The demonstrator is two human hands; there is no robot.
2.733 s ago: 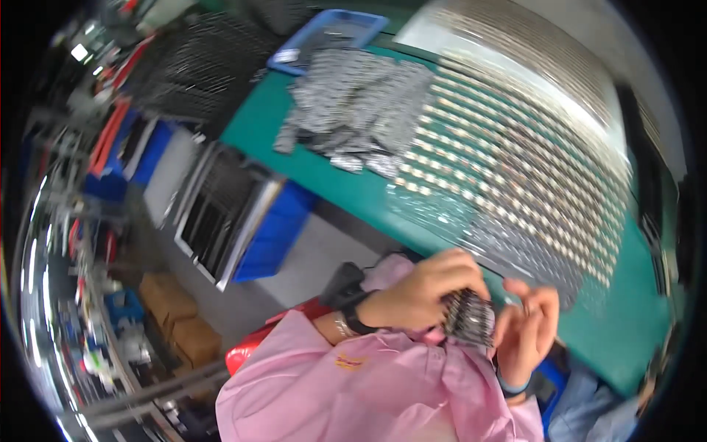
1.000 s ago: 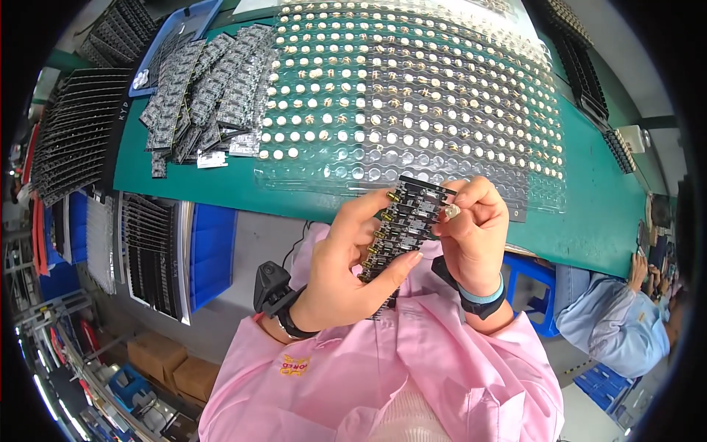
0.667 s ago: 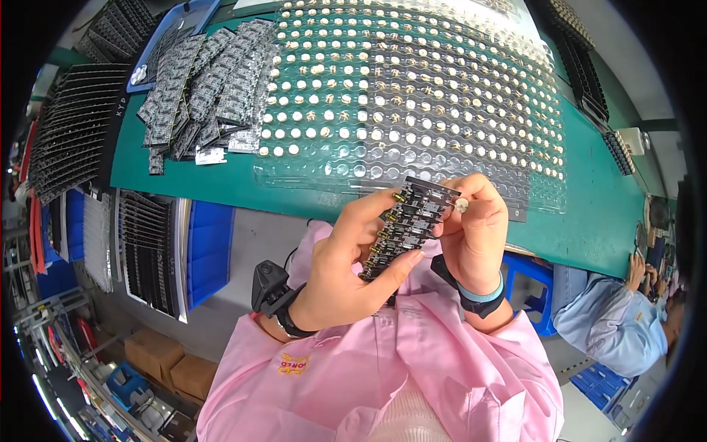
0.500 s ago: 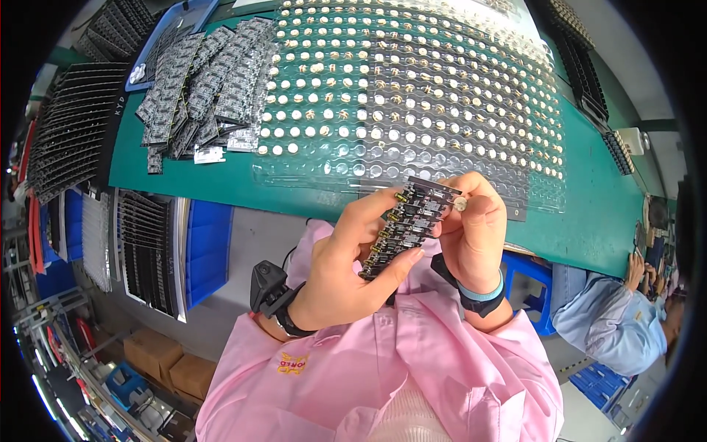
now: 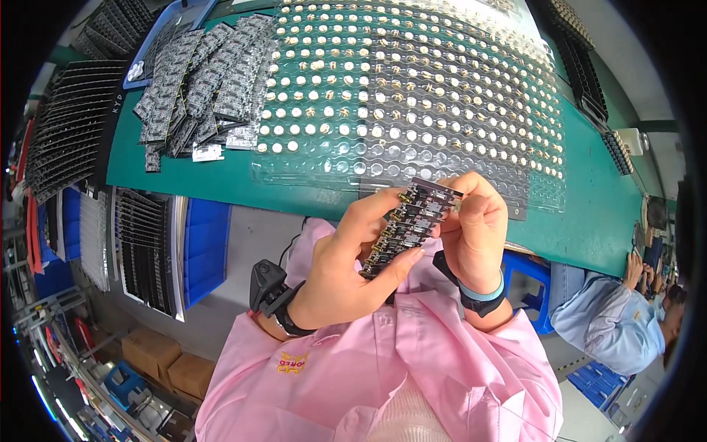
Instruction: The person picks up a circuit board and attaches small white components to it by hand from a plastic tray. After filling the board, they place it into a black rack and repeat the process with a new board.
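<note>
A dark circuit board panel (image 5: 409, 230), made up of several small boards with yellow parts along one edge, is tilted up in front of my chest. My left hand (image 5: 340, 269) grips it, fingers along the far left side and thumb on the near right edge. At the panel's upper right corner, my right hand (image 5: 479, 232) is closed in a pinch, thumb and forefinger together; whatever lies between them is hidden. Beyond my hands, clear plastic trays (image 5: 309, 168) hold rows of small round pale discs (image 5: 297, 113), with some pockets nearest me bare.
A pile of circuit board panels (image 5: 210, 77) lies on the green table (image 5: 177, 175) at the left. Racks of boards (image 5: 74, 125) and blue bins (image 5: 205, 247) stand further left. Another person (image 5: 611, 320) sits at the right by a blue stool (image 5: 529, 289).
The small pale disc seen at my right fingertips is now out of sight. My right thumb has shifted slightly; the left hand keeps its grip on the panel.
</note>
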